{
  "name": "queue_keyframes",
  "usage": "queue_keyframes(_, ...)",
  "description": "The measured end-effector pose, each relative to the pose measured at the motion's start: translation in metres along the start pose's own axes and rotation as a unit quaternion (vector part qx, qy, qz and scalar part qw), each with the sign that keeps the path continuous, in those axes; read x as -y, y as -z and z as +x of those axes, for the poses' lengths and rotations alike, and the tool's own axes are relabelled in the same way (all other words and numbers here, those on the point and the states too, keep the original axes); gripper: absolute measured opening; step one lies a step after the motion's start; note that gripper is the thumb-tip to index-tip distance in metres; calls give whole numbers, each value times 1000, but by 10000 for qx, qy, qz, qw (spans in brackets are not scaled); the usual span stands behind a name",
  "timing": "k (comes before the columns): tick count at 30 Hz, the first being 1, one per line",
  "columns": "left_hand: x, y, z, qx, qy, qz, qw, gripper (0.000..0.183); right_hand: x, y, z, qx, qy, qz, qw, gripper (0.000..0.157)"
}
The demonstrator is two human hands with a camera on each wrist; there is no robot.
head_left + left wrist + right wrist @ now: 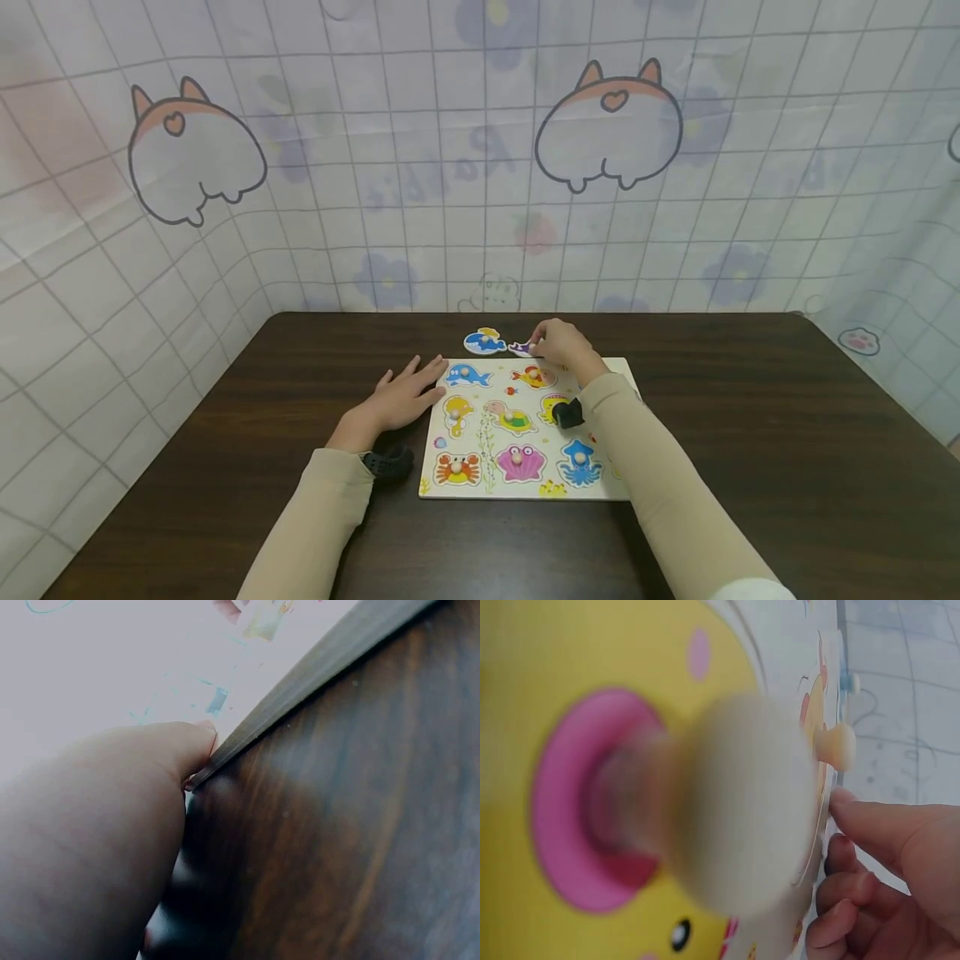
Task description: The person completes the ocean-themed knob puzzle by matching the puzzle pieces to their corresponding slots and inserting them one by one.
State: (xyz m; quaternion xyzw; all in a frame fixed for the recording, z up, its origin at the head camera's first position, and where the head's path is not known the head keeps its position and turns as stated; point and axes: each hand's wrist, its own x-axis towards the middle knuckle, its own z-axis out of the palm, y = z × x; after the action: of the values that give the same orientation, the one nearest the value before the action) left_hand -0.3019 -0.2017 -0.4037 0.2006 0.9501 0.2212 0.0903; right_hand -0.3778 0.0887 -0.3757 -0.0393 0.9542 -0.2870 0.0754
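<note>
A wooden peg puzzle board [480, 442] with sea-animal pieces lies on the table. My left hand [401, 396] rests at its left edge with fingers spread, and in the left wrist view the thumb [196, 742] touches the board's rim. Just past the far edge, my right hand [564, 343] pinches a purple puzzle piece [517, 348]; its knob is hidden behind the fingers. Left of that lies a blue-and-yellow puzzle piece [484, 342]. In the right wrist view the fingers are curled, and a yellow piece's knob [742, 802] looms close to the camera.
The dark wooden table [750, 433] extends around the board. A patterned cloth [480, 167] hangs behind and at both sides. Knobbed pieces on the board include a crab [457, 479], a pink shell [525, 473], a turtle [516, 422] and a blue squid [580, 475].
</note>
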Motion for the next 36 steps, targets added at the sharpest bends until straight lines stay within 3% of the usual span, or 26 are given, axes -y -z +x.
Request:
queue_keyframes(11, -1, -1, 0, 23, -26, -17, 10000, 63, -8, 17, -9, -401, 61, -66, 9992, 23)
queue_keyframes(26, 1, 3, -3, 16, -3, -59, 10000, 63, -15, 50, -33, -340, 650, -193, 9971, 21)
queue_keyframes(36, 0, 2, 0, 50, -35, -61, 10000, 63, -26, 54, -50, -272, 851, -184, 9958, 17)
